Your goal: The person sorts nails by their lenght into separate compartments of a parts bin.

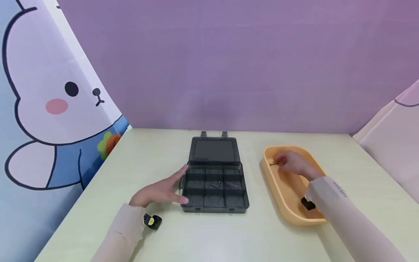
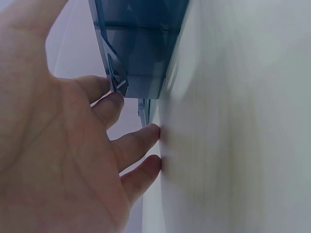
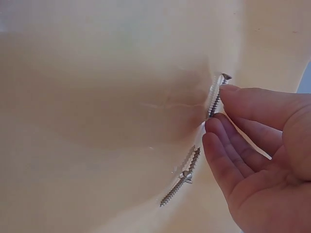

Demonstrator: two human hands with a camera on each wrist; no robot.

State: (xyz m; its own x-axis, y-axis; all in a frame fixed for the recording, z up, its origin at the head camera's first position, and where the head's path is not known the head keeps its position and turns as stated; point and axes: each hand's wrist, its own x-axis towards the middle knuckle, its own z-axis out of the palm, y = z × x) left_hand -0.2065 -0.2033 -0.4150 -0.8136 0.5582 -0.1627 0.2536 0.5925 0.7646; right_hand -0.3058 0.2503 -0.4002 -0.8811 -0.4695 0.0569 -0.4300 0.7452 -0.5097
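A dark translucent compartment box point(image 1: 215, 209) lies on the table with its lid point(image 1: 214, 150) folded open behind it. My left hand point(image 1: 162, 190) rests at the box's left side, thumb at the near corner and fingers spread along the edge. Several screws point(image 1: 233, 186) lie in the middle row's right compartment, and a few more point(image 1: 216, 185) sit in the centre one. Inside the orange tray point(image 1: 279, 196), my right hand point(image 1: 292, 162) pinches a silver screw point(image 3: 217, 98) between thumb and fingertips. Close by, other screws point(image 3: 173, 191) lie along the tray wall.
The pale table point(image 1: 157, 236) runs back to a purple backdrop point(image 1: 229, 65). At left hangs a cloth with a cartoon animal point(image 1: 55, 87). A small dark wrist device point(image 1: 152, 221) sticks out by the left sleeve.
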